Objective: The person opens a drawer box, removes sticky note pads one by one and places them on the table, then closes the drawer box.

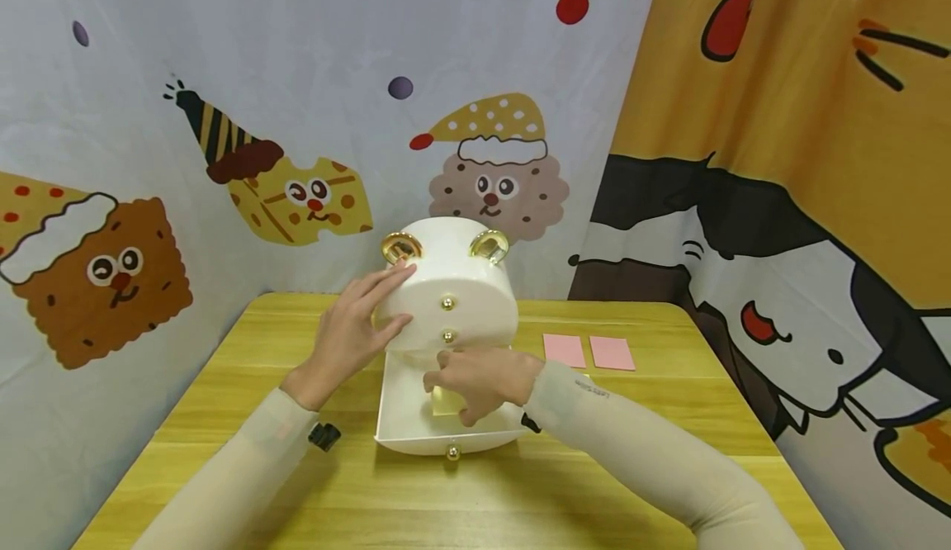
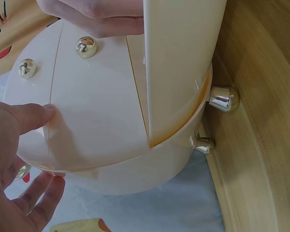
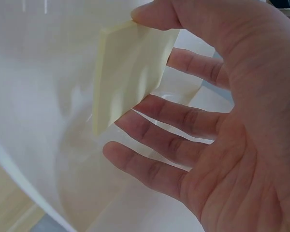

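A white rounded drawer box [image 1: 453, 273] with gold ears and gold knobs stands on the table. Its lowest drawer [image 1: 401, 414] is pulled out toward me. My left hand [image 1: 349, 331] rests against the box's left side, the thumb on its front and the fingers [image 2: 49, 195] along the curved edge. Inside the drawer, my right hand [image 1: 479, 376] holds a yellow sticky note pad [image 3: 133, 67]. Its thumb lies on one edge of the pad, while fingers touch the opposite edge. In the left wrist view, the drawer [image 2: 181, 72] partly covers the right hand.
Two pink sticky note pads [image 1: 565, 350] [image 1: 612, 353] lie on the wooden table [image 1: 297, 484] right of the box. A bit of something yellow [image 1: 584, 377] shows behind the right sleeve. Cartoon-printed curtains [image 1: 319, 79] hang behind the table and at its sides.
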Action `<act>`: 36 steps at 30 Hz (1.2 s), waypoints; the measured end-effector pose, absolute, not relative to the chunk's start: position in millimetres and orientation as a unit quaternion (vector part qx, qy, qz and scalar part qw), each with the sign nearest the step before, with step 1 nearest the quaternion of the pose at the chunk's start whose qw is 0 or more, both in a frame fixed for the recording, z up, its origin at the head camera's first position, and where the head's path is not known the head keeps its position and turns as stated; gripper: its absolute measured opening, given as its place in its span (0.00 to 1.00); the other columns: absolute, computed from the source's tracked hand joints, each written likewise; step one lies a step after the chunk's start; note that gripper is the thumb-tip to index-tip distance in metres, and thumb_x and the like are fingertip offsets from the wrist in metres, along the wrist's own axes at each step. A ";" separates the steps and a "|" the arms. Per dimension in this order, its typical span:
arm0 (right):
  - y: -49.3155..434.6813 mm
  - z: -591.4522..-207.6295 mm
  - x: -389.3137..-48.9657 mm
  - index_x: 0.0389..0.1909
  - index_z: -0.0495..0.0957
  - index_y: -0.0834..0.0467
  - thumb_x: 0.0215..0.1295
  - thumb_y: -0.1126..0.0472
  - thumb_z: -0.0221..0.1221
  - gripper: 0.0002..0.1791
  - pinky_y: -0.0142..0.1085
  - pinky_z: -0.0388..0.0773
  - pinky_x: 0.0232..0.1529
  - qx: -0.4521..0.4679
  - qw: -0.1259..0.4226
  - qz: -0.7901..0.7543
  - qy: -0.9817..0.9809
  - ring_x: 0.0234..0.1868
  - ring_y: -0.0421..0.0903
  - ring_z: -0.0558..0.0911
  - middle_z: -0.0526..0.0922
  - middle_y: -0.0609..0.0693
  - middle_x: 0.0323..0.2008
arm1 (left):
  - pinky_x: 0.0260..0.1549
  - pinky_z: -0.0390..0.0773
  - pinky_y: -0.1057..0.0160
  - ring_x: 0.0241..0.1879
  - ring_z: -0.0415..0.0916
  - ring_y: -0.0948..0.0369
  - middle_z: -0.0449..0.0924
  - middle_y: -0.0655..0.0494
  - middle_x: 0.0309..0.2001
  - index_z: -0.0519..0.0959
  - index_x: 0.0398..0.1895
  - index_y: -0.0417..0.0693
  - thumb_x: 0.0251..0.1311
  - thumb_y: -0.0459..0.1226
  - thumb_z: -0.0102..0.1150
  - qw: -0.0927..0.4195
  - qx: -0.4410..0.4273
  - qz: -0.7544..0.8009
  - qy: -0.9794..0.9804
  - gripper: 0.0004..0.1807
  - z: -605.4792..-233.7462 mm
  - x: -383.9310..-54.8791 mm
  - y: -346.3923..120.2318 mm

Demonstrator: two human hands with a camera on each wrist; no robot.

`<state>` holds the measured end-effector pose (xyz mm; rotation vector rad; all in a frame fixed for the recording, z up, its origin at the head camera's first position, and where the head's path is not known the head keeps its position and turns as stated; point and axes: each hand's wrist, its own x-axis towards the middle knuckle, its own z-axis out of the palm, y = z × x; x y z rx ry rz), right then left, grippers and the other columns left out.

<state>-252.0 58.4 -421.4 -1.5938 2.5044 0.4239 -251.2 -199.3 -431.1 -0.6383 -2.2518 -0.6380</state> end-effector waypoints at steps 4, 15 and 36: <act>62.2 -418.4 -250.9 0.75 0.84 0.41 0.67 0.45 0.83 0.36 0.31 0.85 0.48 -0.529 0.066 0.133 0.836 0.48 0.39 0.84 0.89 0.48 0.60 | 0.30 0.84 0.54 0.65 0.87 0.43 0.83 0.52 0.82 0.78 0.86 0.60 0.66 0.37 0.88 0.349 -0.246 -0.244 -0.871 0.46 -431.8 -251.8 -200.4; 73.5 -413.1 -250.5 0.76 0.84 0.42 0.67 0.47 0.82 0.36 0.33 0.86 0.54 -0.523 0.075 0.100 0.843 0.53 0.40 0.84 0.88 0.50 0.63 | 0.25 0.79 0.59 0.64 0.88 0.41 0.84 0.49 0.79 0.80 0.85 0.57 0.63 0.35 0.90 0.371 -0.255 -0.239 -0.861 0.47 -432.2 -253.4 -200.6; 100.9 -416.6 -243.7 0.75 0.84 0.44 0.68 0.50 0.81 0.35 0.36 0.87 0.57 -0.511 0.050 0.027 0.858 0.59 0.45 0.85 0.87 0.51 0.63 | 0.30 0.85 0.52 0.65 0.88 0.40 0.84 0.50 0.80 0.80 0.85 0.57 0.62 0.34 0.90 0.378 -0.259 -0.240 -0.856 0.47 -434.3 -254.9 -197.6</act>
